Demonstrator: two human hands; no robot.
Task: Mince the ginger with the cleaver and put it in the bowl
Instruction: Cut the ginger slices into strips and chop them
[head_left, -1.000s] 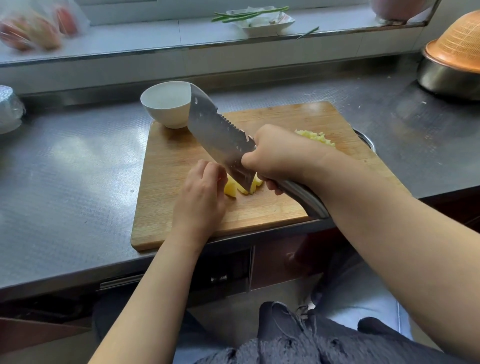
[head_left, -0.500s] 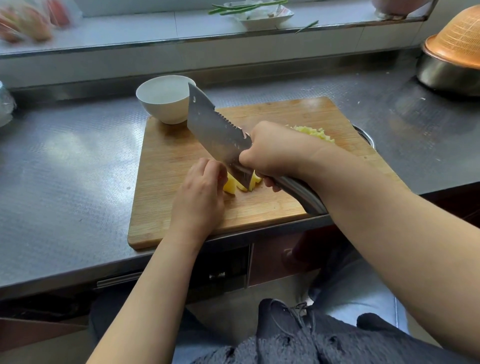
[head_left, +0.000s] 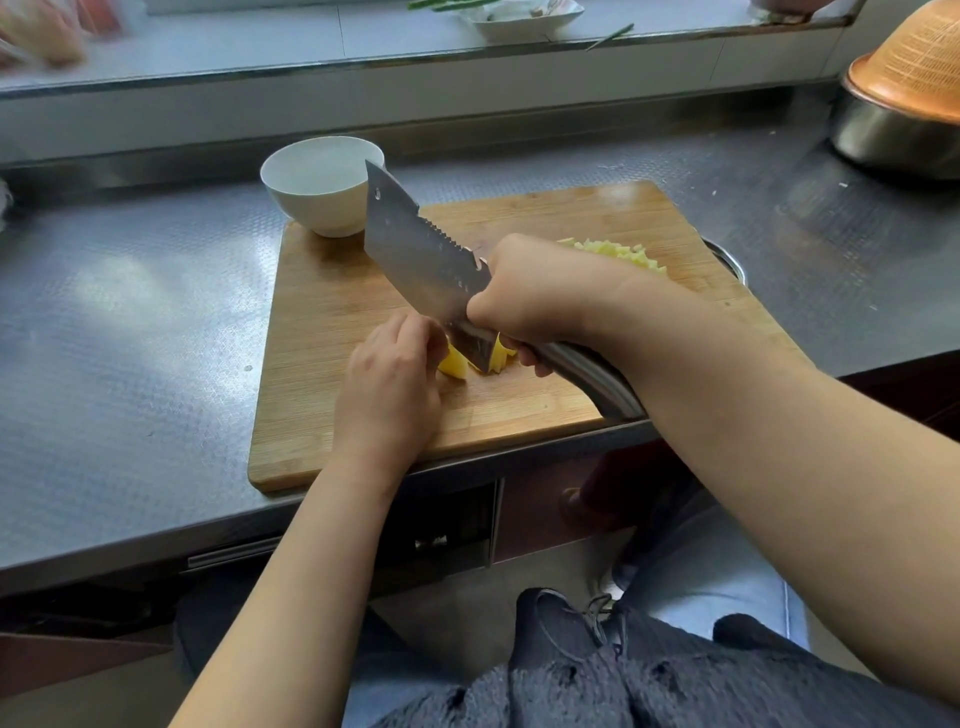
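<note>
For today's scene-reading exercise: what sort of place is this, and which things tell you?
Probably a home kitchen: a steel counter bears a wooden cutting board, a cleaver cuts ginger, and a white bowl waits nearby.

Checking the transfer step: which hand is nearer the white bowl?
Right. The right hand sits just right of and below the white bowl; the left hand lies farther toward the board's near edge.

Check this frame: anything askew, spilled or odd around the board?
The cutting board sits skewed on the steel counter, with its right edge over a round metal rim and its near corner past the counter's front edge. A few small bits lie on the counter at far right. Nothing looks spilled or damaged.
</note>
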